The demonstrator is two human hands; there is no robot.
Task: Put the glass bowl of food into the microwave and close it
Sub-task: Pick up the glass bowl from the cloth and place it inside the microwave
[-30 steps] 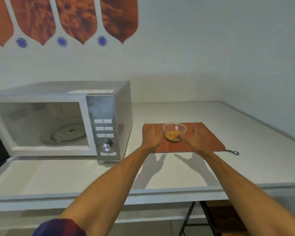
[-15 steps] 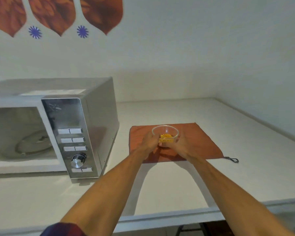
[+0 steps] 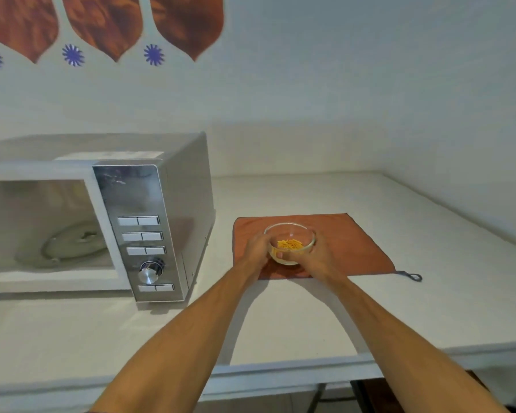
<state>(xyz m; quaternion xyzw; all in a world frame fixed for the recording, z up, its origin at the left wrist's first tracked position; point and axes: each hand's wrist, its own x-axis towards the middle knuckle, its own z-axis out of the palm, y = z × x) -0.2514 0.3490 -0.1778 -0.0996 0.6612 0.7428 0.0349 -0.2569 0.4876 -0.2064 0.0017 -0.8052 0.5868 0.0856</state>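
Observation:
A small clear glass bowl [image 3: 291, 234] with yellow food in it sits over an orange cloth [image 3: 355, 242] on the white counter. My left hand [image 3: 255, 248] wraps its left side and my right hand [image 3: 318, 257] wraps its right side and front. The silver and white microwave [image 3: 149, 210] stands to the left of the cloth. Its cavity [image 3: 42, 222] is open, with the round glass turntable [image 3: 72, 244] visible inside. The door itself is out of view past the left edge.
The white counter [image 3: 280, 317] runs to a wall at the back and another on the right. A control panel with buttons and a knob [image 3: 151, 271] faces me. A dark cord loop [image 3: 411, 276] sticks out from the cloth's right corner. The counter's front edge lies under my forearms.
Both hands stay clasped on the bowl over the cloth. The view has moved closer and shifted, so the microwave sits further left in frame than a second ago.

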